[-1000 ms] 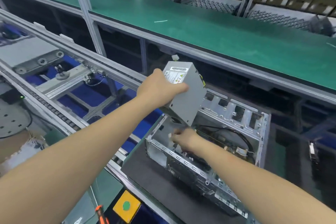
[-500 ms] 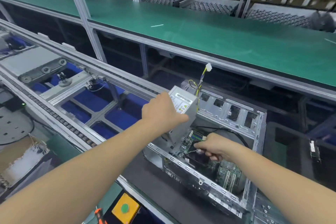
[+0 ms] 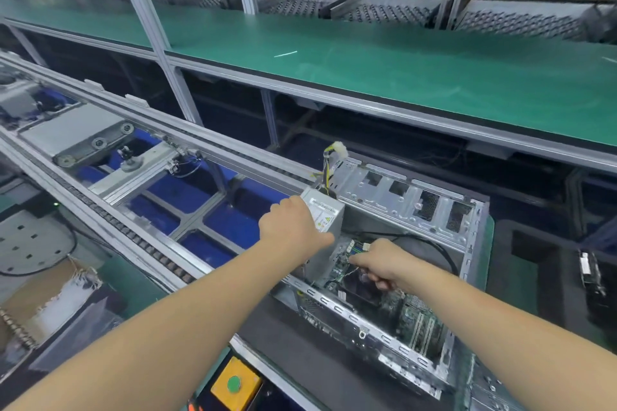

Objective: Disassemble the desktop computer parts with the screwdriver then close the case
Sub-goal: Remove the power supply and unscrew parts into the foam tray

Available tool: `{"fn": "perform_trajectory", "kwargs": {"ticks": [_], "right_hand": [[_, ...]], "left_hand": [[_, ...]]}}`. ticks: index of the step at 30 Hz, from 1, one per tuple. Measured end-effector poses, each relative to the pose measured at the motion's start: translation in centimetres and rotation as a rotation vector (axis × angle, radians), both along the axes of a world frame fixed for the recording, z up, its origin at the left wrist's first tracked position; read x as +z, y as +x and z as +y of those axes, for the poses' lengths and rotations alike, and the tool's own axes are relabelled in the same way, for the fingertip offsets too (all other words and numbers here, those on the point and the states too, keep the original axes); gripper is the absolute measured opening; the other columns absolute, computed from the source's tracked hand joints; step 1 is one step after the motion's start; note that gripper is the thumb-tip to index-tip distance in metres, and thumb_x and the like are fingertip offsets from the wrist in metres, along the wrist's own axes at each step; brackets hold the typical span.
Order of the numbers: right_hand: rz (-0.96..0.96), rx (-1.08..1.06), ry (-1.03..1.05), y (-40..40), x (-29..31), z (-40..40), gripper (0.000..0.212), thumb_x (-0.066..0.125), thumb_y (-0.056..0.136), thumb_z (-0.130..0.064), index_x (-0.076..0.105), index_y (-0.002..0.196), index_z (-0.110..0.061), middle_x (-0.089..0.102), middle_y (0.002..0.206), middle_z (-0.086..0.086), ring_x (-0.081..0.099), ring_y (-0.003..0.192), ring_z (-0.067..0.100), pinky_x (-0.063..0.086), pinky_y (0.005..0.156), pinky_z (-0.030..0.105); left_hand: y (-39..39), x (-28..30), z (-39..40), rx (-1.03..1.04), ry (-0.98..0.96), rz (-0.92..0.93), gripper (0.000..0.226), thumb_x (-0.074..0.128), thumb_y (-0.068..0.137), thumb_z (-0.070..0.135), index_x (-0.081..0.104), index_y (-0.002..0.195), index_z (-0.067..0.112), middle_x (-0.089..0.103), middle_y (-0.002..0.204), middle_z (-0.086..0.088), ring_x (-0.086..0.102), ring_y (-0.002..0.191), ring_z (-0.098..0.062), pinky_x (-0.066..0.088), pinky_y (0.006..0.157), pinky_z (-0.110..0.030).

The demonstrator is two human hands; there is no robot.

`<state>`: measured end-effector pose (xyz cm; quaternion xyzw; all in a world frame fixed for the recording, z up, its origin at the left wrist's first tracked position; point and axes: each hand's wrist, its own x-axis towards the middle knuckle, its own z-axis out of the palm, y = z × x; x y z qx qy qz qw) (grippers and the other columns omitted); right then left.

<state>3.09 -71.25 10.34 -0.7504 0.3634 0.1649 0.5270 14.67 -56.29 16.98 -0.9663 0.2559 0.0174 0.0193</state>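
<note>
1. Your left hand [image 3: 293, 232] has its grip clamped on the upper edge of the grey power supply [image 3: 325, 227], fingers curled over its top at 9 o'clock of the case.
2. Your right hand [image 3: 384, 264] has its grip pinched together on thin wires just above the motherboard [image 3: 414, 320]; exactly which wires or connector it holds you cannot tell.
3. That power supply stands tilted inside the open computer case [image 3: 410, 197], in the left corner, with its yellow-and-black cable bundle [image 3: 329, 170] sticking up at 12 o'clock, ending in a white connector [image 3: 339, 147].
4. Case lies on a dark mat [image 3: 293, 334] on the table.
5. At 7 o'clock of the case sits a yellow box with a green button [image 3: 234, 384].
6. At 9 to 10 o'clock runs the conveyor rail [image 3: 140, 237]; at 12 o'clock stretches the green shelf [image 3: 400, 70].
</note>
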Motion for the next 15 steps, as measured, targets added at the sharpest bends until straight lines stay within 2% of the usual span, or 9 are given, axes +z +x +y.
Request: {"fn": "perform_trajectory", "kwargs": {"ticks": [2,3,5,8,10,12,14,15], "right_hand": [[-0.012,0.0,-0.029,0.2,-0.1,0.0,0.036,0.067,0.098,-0.031,0.055,0.072,-0.009,0.056,0.056,0.008,0.038,0.03,0.016,0.028,0.038,0.013],[-0.014,0.005,-0.041,0.4,0.0,0.0,0.038,0.067,0.098,-0.034,0.056,0.072,-0.009,0.057,0.054,0.008,0.039,0.031,0.016,0.029,0.038,0.013],[-0.017,0.014,-0.052,0.6,0.1,-0.2,0.04,0.067,0.098,-0.035,0.058,0.069,-0.009,0.057,0.049,0.005,0.041,0.03,0.016,0.031,0.038,0.014],[-0.006,0.061,-0.063,0.7,0.3,0.0,0.037,0.064,0.097,-0.029,0.056,0.067,-0.009,0.051,0.042,0.002,0.041,0.028,0.016,0.032,0.037,0.015],[0.003,0.119,-0.055,0.6,0.3,0.1,0.033,0.062,0.098,-0.027,0.057,0.071,-0.009,0.054,0.043,0.001,0.045,0.03,0.017,0.033,0.036,0.018],[-0.008,0.158,-0.032,0.5,0.2,0.3,0.024,0.058,0.1,-0.022,0.058,0.082,-0.007,0.06,0.05,0.003,0.052,0.035,0.018,0.035,0.038,0.021],[-0.03,0.153,0.002,0.6,0.2,0.7,0.01,0.049,0.103,-0.014,0.056,0.102,-0.007,0.066,0.065,0.007,0.058,0.042,0.02,0.036,0.038,0.023],[-0.044,0.134,0.0,0.9,0.2,1.0,0.012,0.044,0.104,-0.01,0.052,0.113,-0.009,0.068,0.073,0.01,0.061,0.046,0.022,0.037,0.038,0.024]], "left_hand": [[-0.2,-1.4,0.0,-0.06,0.117,-0.071,0.105,0.046,0.076,0.085,0.04,0.143,0.005,0.05,0.135,-0.013,0.047,0.123,-0.031,0.039,0.096,-0.046],[-0.1,-1.8,0.1,-0.089,0.131,-0.071,0.115,0.038,0.078,0.089,0.027,0.153,0.003,0.038,0.151,-0.017,0.036,0.138,-0.034,0.03,0.11,-0.052],[0.6,-2.4,0.1,-0.167,0.088,0.02,0.115,0.033,0.08,0.089,0.004,0.162,0.014,0.011,0.167,-0.017,0.011,0.153,-0.034,0.012,0.122,-0.058],[2.2,-2.8,0.2,-0.294,0.093,0.203,0.108,0.046,0.083,0.081,-0.009,0.161,0.03,-0.006,0.17,-0.013,-0.002,0.156,-0.031,0.009,0.123,-0.06],[3.3,-3.2,0.4,-0.337,0.092,0.301,0.111,0.052,0.08,0.079,-0.013,0.159,0.037,-0.013,0.17,-0.008,-0.006,0.156,-0.029,0.007,0.123,-0.06],[4.2,-3.7,0.6,-0.379,0.062,0.324,0.113,0.051,0.075,0.083,-0.012,0.159,0.04,-0.018,0.169,-0.001,-0.011,0.156,-0.025,0.004,0.123,-0.059],[4.7,-4.4,0.4,-0.434,0.024,0.276,0.112,0.045,0.073,0.087,-0.006,0.16,0.039,-0.016,0.169,0.004,-0.014,0.156,-0.02,0.0,0.124,-0.058],[4.8,-4.7,0.2,-0.46,0.003,0.245,0.11,0.042,0.074,0.088,-0.001,0.161,0.036,-0.013,0.17,0.005,-0.013,0.156,-0.018,-0.001,0.124,-0.057]]}}
